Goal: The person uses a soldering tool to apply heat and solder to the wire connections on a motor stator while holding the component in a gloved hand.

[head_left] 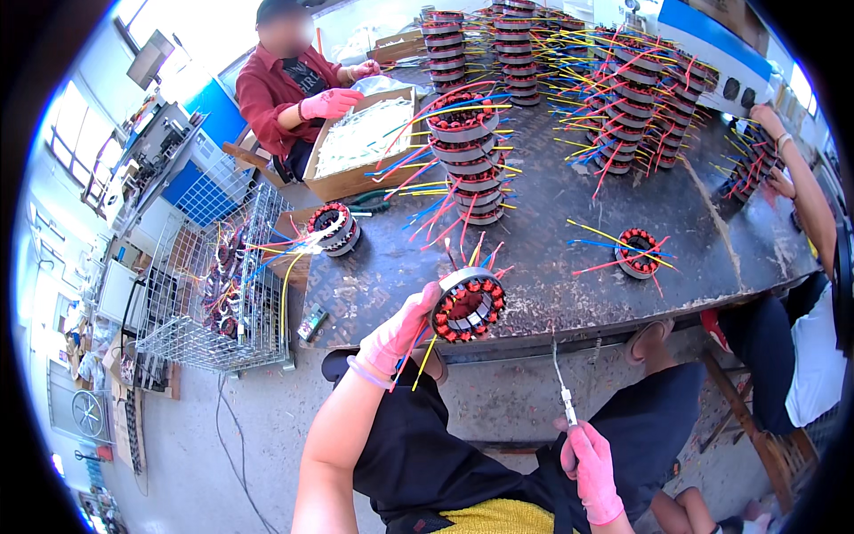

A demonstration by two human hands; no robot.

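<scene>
My left hand [398, 336], in a pink glove, grips a motor stator [491, 295] by its left side, above the table's near edge. The stator is a grey ring with red windings and black-and-white parts inside, tilted so its opening faces me. Red, blue and yellow leads stick out behind it and hang below my wrist. Lower right, over my lap, my gloved right hand [592, 467] is closed around a slim tool [567, 405] with a pale handle and a long thin metal shaft. The shaft points up toward the table edge, apart from the stator; its tip is hard to make out.
On the dark table [534, 267] stand a single stator [639, 254], a short pair [334, 230] and tall stator stacks [467, 169] with wires jutting out. A carton of white pieces [365, 138] sits before a co-worker. A wire basket [213, 303] is left; another person's arm [805, 191] reaches in right.
</scene>
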